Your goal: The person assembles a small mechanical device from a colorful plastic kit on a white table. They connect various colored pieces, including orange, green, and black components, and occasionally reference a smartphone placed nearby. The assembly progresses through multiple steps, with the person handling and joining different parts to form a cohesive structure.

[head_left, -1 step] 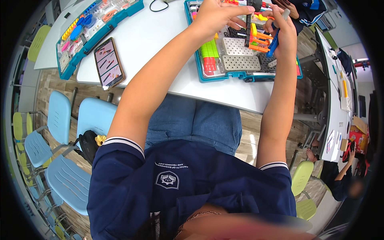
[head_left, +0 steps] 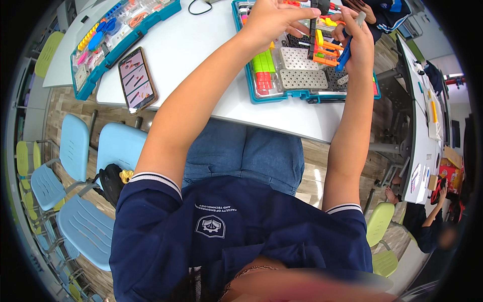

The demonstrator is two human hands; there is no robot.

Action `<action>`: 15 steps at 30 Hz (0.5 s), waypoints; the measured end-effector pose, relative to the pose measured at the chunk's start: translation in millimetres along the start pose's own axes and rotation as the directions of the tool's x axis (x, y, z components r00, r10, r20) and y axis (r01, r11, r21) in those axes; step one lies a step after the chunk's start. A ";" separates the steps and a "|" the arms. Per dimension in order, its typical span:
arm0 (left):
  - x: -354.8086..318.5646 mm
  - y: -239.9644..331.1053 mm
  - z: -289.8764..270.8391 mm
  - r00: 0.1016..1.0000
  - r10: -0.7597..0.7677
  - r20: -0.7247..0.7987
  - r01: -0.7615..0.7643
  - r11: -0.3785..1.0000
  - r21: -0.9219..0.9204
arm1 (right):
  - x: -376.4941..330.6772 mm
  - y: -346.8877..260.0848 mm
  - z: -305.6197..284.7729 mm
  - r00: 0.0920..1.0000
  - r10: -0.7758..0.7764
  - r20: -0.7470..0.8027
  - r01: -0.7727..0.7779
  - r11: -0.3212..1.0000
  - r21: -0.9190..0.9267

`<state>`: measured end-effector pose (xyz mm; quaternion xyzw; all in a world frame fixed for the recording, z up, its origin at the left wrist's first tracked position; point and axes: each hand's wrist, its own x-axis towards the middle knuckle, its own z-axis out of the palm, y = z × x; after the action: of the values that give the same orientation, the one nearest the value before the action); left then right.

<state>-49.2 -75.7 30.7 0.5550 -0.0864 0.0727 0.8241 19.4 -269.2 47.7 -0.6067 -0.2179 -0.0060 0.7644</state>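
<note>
Over an opened teal case (head_left: pixel 266 98) of building parts, both my hands work at a small assembly (head_left: pixel 327 49) of black, orange and yellow plastic pieces. Its black upright is gripped by my left hand (head_left: pixel 271 22), thumb and fingers reaching in from the left. On the right side, my right hand (head_left: pixel 360 43) has its fingers bent around a blue piece (head_left: pixel 344 56) with a grey end near the fingertips; its exact kind is unclear. The case beneath holds grey perforated plates (head_left: pixel 303 79), green blocks (head_left: pixel 263 62) and red blocks (head_left: pixel 263 81).
A phone (head_left: pixel 137 80) showing pictures of parts lies at the left table edge. Beyond it stands another teal parts case (head_left: pixel 88 88). A black cable (head_left: pixel 199 10) is on the white table (head_left: pixel 201 55). Another person's hand (head_left: pixel 365 9) is at the far right.
</note>
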 end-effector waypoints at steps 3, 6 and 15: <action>5.0 3.2 -2.5 0.999 -0.033 0.029 0.032 0.998 0.048 | 6.8 0.1 -1.9 0.996 -0.031 0.079 0.032 0.999 -0.014; 3.6 3.7 -2.4 0.999 -0.039 0.022 0.037 0.995 0.096 | 6.9 2.4 -5.7 0.985 -0.031 0.167 0.039 0.998 -0.047; 2.7 6.1 -1.3 0.997 -0.053 0.052 0.051 0.997 0.053 | 13.7 8.1 -17.7 0.988 0.041 0.148 -0.034 0.998 -0.050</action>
<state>-47.9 -72.2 36.4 0.5800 -0.0920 0.0386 0.8085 39.8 -280.1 41.9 -0.6273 -0.2626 0.0487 0.7316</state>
